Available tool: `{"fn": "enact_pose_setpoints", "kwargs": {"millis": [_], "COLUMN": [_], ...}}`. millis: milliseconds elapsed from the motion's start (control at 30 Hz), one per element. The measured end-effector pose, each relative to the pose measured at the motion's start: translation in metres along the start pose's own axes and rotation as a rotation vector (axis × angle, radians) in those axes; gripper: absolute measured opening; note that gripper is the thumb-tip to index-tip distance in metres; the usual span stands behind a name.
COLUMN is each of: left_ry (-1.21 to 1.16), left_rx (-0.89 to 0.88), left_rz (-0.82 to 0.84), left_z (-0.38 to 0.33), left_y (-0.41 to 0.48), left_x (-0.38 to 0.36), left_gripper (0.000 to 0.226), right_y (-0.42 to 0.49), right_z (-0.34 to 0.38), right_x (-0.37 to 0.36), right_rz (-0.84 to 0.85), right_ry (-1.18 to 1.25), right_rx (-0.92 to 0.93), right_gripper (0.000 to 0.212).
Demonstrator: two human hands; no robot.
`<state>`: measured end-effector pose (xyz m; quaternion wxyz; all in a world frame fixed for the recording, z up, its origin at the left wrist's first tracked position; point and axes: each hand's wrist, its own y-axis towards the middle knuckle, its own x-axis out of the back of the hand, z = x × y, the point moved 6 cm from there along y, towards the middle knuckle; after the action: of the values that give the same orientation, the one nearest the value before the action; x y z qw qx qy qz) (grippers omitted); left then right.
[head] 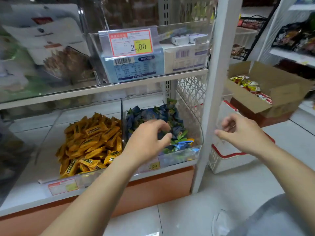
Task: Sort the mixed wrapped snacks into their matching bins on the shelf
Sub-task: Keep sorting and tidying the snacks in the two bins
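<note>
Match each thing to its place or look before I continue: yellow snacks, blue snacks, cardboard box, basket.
Things:
1. yellow snacks
2. blue snacks
3. cardboard box
4. basket

Places or looks:
A. white with a red rim, on the floor
B. in the left clear bin
C. in the right clear bin, under the left hand
D. holds red and yellow packets

Pairs: 1-B, 2-C, 3-D, 4-A
</note>
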<state>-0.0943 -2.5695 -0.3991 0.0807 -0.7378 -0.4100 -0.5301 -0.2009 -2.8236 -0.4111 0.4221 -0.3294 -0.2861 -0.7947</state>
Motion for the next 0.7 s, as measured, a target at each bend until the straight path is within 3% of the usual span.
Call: {"fn": "enact_pose_setpoints", "kwargs": {"millis": [100,167,267,333,567,700], "left_ry": [-0.042,-0.065,-0.008,0.124,0.456,0.636], "left_rx": [-0.006,0.028,0.061,0.012,0.015,0.087], "left_rz": [0.178,0.292,0.502,0.578,0.6,0.558], "left_z": [-0.015,-0.015,-0.005,0.006,0.05,0.052], "left_y": [0.029,0.049,0.064,0.066,0.074,0.089], "left_x": [-0.046,-0.072,-0.106,-0.115,-0.078,-0.059], "left_gripper": [0.035,0.048,0.069,0.063,0.059,0.036], "right_y": [0.006,0.01,0.015,0.018,0.02,0.021], "right_z": [-0.017,-0.014,-0.015,-0.022,-0.033,-0.031], "right_x": [-0.02,-0.041,-0.066,-0.073,-0.074,-0.07], "right_rz": [0.04,0.108,0.15,0.163,0.162,0.164], "right_ry": [0.116,0.164,0.219,0.186,0.251,0.274], "right_rx": [-0.102,-0.059,-0.018,0.0,0.1,0.121], "right_gripper": [0.069,0.084,0.079,0.075,0.062,0.063]}}
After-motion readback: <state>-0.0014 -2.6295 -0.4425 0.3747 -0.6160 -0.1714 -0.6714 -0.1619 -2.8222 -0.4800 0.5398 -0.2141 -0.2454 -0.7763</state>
